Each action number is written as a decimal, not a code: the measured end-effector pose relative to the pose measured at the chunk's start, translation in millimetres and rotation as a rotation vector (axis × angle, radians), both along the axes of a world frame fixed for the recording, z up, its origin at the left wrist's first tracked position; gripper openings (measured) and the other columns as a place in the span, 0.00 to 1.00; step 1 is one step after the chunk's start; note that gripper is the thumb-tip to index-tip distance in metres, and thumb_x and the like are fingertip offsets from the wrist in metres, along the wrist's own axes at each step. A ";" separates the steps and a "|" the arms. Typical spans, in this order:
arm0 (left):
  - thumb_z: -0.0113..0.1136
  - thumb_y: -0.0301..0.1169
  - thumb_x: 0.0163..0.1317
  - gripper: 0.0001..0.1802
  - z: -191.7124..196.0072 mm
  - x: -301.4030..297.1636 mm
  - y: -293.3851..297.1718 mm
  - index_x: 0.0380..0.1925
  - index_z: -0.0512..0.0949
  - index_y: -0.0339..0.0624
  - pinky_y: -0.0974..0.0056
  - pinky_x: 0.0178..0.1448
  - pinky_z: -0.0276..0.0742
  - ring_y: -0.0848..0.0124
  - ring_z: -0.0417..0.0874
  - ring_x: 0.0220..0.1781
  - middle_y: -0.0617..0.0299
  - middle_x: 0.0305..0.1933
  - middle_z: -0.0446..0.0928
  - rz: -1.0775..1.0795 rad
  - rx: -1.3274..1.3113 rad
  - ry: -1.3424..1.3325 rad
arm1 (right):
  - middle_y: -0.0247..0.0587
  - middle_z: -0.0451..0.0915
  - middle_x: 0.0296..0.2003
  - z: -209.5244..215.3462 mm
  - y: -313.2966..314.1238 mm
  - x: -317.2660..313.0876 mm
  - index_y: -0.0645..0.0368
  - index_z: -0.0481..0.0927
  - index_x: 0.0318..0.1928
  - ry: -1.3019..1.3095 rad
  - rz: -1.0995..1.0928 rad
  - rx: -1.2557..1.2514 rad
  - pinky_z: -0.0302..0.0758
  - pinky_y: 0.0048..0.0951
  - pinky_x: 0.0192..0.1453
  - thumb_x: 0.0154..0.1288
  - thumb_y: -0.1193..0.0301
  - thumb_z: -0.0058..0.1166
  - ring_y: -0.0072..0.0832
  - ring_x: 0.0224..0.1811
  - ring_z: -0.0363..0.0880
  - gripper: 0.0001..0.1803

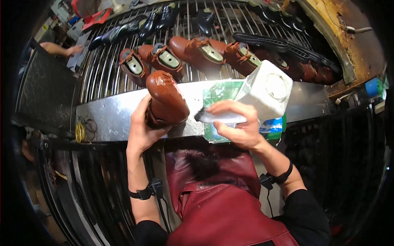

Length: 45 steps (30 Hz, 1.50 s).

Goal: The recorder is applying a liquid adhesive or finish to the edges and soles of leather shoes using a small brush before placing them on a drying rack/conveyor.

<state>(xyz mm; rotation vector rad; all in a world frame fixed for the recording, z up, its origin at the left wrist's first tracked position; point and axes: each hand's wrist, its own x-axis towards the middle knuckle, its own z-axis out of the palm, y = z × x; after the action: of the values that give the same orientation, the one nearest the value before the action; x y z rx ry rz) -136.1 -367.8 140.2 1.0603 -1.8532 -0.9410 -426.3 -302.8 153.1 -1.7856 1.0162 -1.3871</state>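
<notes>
My left hand (pixel 140 128) is wrapped round a glossy brown leather shoe (pixel 166 98), held toe up and tilted above the metal ledge (pixel 108 112). Wet-looking highlights and a pale smear show on its leather. In my right hand (pixel 245 133) is a brush with a white handle (pixel 225 117) and dark bristles, which point left toward the shoe with a small gap between. Just beyond that hand stands a white plastic container (pixel 266 90) on a green printed sheet (pixel 219 92) laid over the ledge. The shoe's sole and the fingers behind it are partly hidden.
Past the ledge, a rack of metal rollers (pixel 98 84) carries several brown lace-up shoes (pixel 197 53) and, farther back, black shoes (pixel 160 20). Black soles (pixel 283 45) lie at right. Another person's hand (pixel 74 50) shows at far left. A yellow coiled cord (pixel 80 131) hangs on the ledge.
</notes>
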 end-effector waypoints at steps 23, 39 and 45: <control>0.76 0.33 0.51 0.43 -69.2 1.4 142.5 0.66 0.75 0.22 0.46 0.76 0.75 0.46 0.83 0.67 0.32 0.65 0.79 0.040 0.541 0.651 | 0.51 0.86 0.28 -11.7 61.1 -40.0 0.64 0.81 0.40 -0.979 -0.313 0.614 0.75 0.30 0.17 0.75 0.67 0.58 0.33 0.18 0.82 0.12; 0.66 0.37 0.68 0.37 -67.4 -10.9 123.3 0.68 0.69 0.19 0.51 0.70 0.81 0.53 0.87 0.61 0.39 0.63 0.81 -0.017 0.630 0.891 | 0.57 0.89 0.35 -5.6 140.9 27.0 0.74 0.84 0.36 -0.345 -0.059 0.287 0.86 0.33 0.41 0.60 0.80 0.69 0.36 0.35 0.90 0.08; 0.58 0.34 0.73 0.30 -64.1 -7.4 116.8 0.67 0.70 0.20 0.54 0.68 0.83 0.55 0.87 0.60 0.41 0.62 0.82 0.032 0.635 0.870 | 0.40 0.88 0.31 7.9 143.6 14.4 0.66 0.86 0.38 -0.278 0.084 0.293 0.79 0.26 0.34 0.59 0.77 0.71 0.23 0.30 0.85 0.08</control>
<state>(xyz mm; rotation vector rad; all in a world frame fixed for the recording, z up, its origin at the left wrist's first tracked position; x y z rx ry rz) -143.5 -251.0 76.1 0.8039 -0.8286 -1.6939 -411.9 -159.2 161.0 -1.3644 0.9292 -1.3145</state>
